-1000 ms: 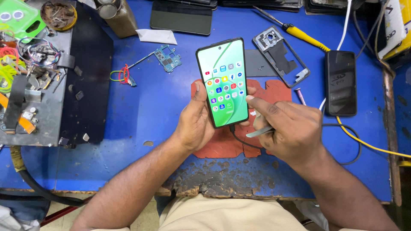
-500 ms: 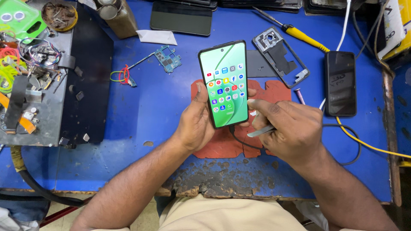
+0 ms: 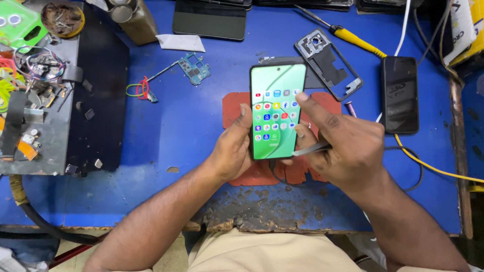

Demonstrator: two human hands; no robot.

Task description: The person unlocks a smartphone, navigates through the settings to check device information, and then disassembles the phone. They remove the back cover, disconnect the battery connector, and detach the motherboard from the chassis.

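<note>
Fingers of left hand point(image 3: 233, 151) grip lit phone point(image 3: 276, 111); right hand point(image 3: 343, 146) touches screen.

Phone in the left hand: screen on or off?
On. The phone held in the left hand shows a lit green home screen with rows of app icons; the right hand, holding tweezers, has a finger at its edge.

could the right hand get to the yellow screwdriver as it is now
Probably not straight away: the right hand already holds tweezers and is touching the lit phone. The yellow screwdriver lies uncovered beyond the phone frame.
</note>
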